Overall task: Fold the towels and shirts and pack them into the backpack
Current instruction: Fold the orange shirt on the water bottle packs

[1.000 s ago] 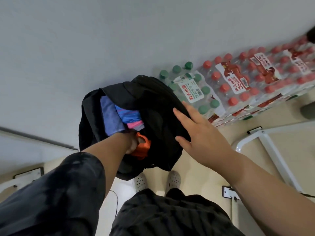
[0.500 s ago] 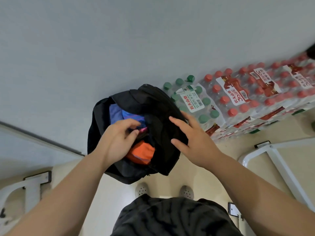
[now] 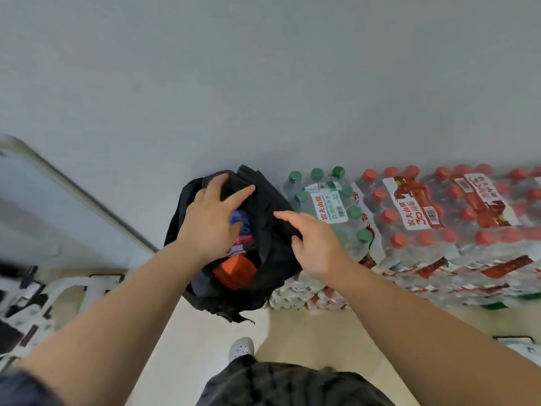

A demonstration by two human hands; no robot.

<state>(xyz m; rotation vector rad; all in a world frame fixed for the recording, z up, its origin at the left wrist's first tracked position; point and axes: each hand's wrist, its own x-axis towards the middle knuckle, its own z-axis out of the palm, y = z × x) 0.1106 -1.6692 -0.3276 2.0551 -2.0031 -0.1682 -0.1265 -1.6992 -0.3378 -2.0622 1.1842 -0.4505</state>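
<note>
A black backpack [image 3: 272, 259] stands open on the floor against the grey wall. Folded cloth fills it: an orange piece [image 3: 234, 271] at the near side, blue cloth [image 3: 238, 218] and a pink strip [image 3: 244, 240] behind it. My left hand [image 3: 210, 221] lies over the opening, its fingers gripping the backpack's far top edge. My right hand [image 3: 316, 244] holds the right rim of the opening, with the thumb hooked on the black fabric and the index finger stretched along it.
Shrink-wrapped packs of green-capped bottles [image 3: 325, 206] and red-capped bottles [image 3: 439, 218] are stacked right of the backpack. A white board [image 3: 58, 206] leans on the wall at left, with a white frame [image 3: 73, 291] below it. My shoe [image 3: 241, 348] stands on the beige floor.
My left hand came out of the backpack's inside and moved up to its far top edge. My right hand slid onto the right rim. The view shifted closer.
</note>
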